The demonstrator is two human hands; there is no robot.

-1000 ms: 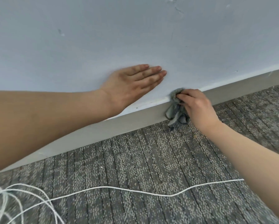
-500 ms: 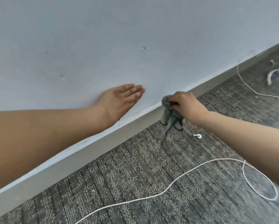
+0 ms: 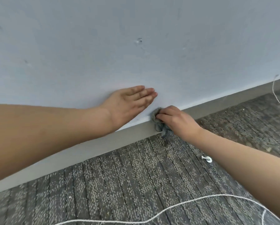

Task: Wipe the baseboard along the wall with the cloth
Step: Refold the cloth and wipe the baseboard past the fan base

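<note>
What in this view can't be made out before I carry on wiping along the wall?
Head view, the only one:
- cloth: mostly bunched under the right hand, so its wiping face is hidden.
- baseboard: part of its top edge is covered by the left forearm; both ends are cut off by the frame.
- white cord: runs off the bottom and right edges.
- small white object: too small to identify.

Grey cloth (image 3: 155,117), perhaps checked; grey baseboard (image 3: 87,153)

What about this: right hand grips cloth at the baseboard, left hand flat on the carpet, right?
No: head view shows the left hand flat on the wall, not the carpet. The right hand grips the cloth at the baseboard.
</note>
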